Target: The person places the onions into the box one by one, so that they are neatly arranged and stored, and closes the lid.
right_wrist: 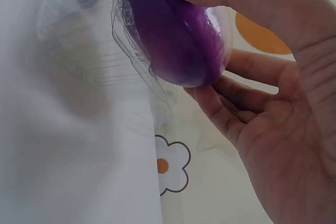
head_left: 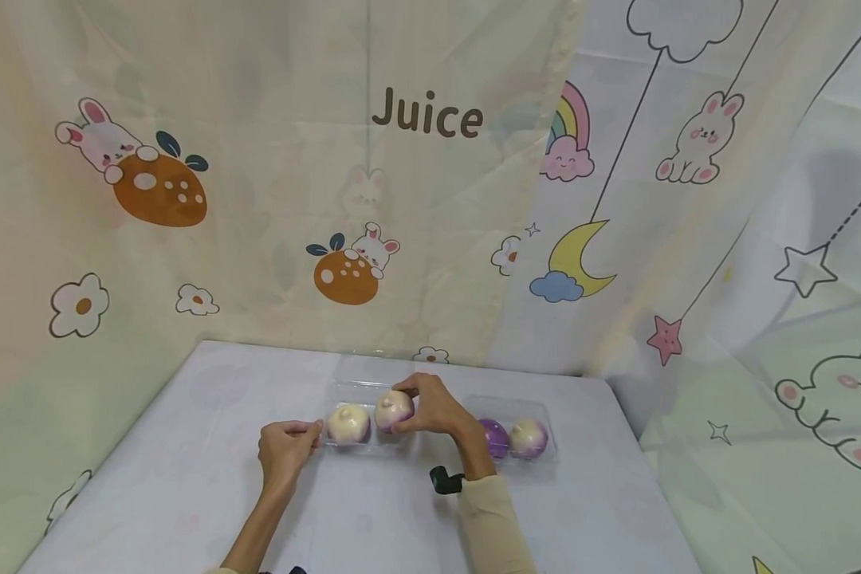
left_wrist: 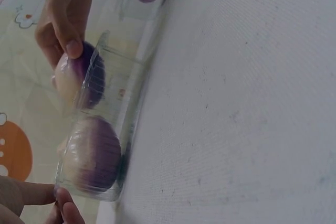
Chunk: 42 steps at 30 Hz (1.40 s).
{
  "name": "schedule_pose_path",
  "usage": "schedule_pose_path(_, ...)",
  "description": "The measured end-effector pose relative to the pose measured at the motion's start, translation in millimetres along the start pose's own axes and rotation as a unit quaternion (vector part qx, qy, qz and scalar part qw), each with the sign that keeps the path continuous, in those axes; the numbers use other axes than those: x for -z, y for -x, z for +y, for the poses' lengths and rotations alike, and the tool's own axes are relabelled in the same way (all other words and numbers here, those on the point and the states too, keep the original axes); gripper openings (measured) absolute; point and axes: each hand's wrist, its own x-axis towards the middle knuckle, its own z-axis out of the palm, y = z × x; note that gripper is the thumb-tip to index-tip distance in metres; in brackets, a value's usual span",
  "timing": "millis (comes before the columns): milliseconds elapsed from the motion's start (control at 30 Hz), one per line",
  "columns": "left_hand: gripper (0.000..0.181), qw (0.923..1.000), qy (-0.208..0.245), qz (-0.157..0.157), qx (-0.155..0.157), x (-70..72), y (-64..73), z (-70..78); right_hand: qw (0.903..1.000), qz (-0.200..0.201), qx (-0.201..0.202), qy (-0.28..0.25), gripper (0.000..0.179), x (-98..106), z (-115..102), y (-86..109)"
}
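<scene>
My right hand [head_left: 436, 405] grips a shiny white-and-purple turnip [head_left: 393, 410] between thumb and fingers, at the right part of a clear plastic box [head_left: 383, 450]. In the right wrist view, its purple side [right_wrist: 173, 35] lies against or just over the box's rim. A second turnip [head_left: 348, 424] sits in the left part of the same box. My left hand [head_left: 285, 453] pinches the box's left edge between thumb and fingers, as the left wrist view also shows. The box's transparent lid [head_left: 362, 370] is folded back behind it.
Right of my right forearm stands another clear plastic box [head_left: 551, 434], holding a purple turnip [head_left: 495, 438] and a white-and-purple one [head_left: 528, 438]. The white table [head_left: 373, 518] ends at a printed curtain [head_left: 258, 279] behind and a side curtain at the right.
</scene>
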Motion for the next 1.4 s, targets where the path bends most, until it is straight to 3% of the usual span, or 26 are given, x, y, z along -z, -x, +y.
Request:
schedule_pose_path(267, 0.027, 1.0, 0.004, -0.005, -0.003, 0.4, -0.4, 0.5, 0.9999, -0.007, -0.005, 0.01, 0.057, -2.2, -7.4, -2.6)
schedule_pose_path(800, 0.026, 1.0, 0.0, 0.003, 0.006, 0.0, 0.3, 0.4, 0.9974, -0.042, -0.004, 0.059, 0.03, -12.3, -15.1, -12.5)
schedule_pose_path(1200, 0.025, 1.0, 0.001, 0.005, 0.005, -1.6, -1.1, 2.5, 0.9952, -0.062, -0.006, 0.076, 0.035, -11.5, -19.6, -14.3)
schedule_pose_path(1400, 0.025, 1.0, -0.003, 0.004, 0.008, 0.0, -0.4, 1.3, 0.9916, -0.085, -0.029, 0.092, 0.035, -12.6, -20.8, -15.9)
